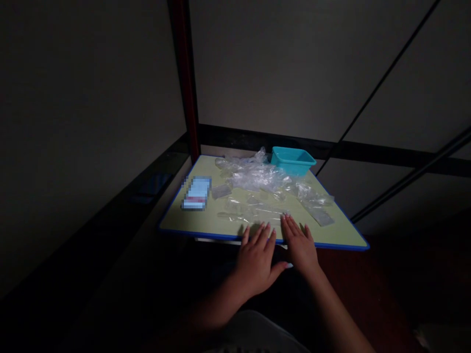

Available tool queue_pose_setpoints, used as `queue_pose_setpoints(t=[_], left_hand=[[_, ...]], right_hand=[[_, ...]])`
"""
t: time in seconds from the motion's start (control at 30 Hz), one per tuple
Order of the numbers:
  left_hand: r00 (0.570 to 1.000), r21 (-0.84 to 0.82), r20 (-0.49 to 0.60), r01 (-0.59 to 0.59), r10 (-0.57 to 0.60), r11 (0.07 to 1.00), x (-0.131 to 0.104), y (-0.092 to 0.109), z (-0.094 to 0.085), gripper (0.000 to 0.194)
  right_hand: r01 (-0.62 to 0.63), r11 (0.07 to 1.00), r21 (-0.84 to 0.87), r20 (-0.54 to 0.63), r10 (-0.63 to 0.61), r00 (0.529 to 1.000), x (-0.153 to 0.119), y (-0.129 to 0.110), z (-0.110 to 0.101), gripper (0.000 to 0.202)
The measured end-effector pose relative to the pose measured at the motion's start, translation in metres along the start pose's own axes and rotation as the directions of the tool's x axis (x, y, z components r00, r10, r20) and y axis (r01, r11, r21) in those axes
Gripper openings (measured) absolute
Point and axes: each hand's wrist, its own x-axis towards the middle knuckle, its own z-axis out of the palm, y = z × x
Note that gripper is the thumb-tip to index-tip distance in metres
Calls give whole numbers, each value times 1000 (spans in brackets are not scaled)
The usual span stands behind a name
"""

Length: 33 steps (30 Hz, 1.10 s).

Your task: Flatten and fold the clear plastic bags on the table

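My left hand [256,259] rests at the front edge of the small table [206,224], fingers stretched out and slightly spread, thumb pointing right. Beside it, my right hand [300,245] reaches a little further onto the tabletop, its fingers straight and close together. Neither hand holds anything that I can see. Just ahead of the fingertips lies a flat clear plastic bag [257,212], with the right fingertips at its near right edge. Behind it spreads a crumpled heap of clear plastic bags [253,176]. Another clear bag [321,214] lies flat at the right.
A turquoise plastic basket [294,166] stands at the back right corner of the table. On the left lies a blurred-out, phone-like bright rectangle [197,192]. A small folded plastic piece [221,190] sits near it. Walls close in behind and at left.
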Motion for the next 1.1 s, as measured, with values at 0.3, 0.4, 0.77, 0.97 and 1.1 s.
queue_pose_setpoints(t=[0.3, 0.4, 0.77, 0.97, 1.1], left_hand=[[988, -56, 122, 100, -92, 993, 46, 30, 14, 77], [973, -21, 133, 191, -187, 981, 50, 22, 16, 76], [955, 109, -66, 295, -289, 949, 9, -19, 6, 69], [967, 67, -173, 200, -186, 978, -9, -46, -23, 46], [980, 36, -172, 109, -101, 993, -11, -82, -51, 17]], right_hand=[[-4, 997, -76, 53, 8, 999, 2, 5, 10, 57], [16, 998, -59, 35, -14, 999, 0, 5, 7, 59], [26, 999, 23, -31, -25, 999, -1, 3, 6, 75], [28, 999, 18, -33, -28, 999, -1, 4, 6, 75], [21, 1000, 10, -17, -20, 1000, -1, 4, 7, 77]])
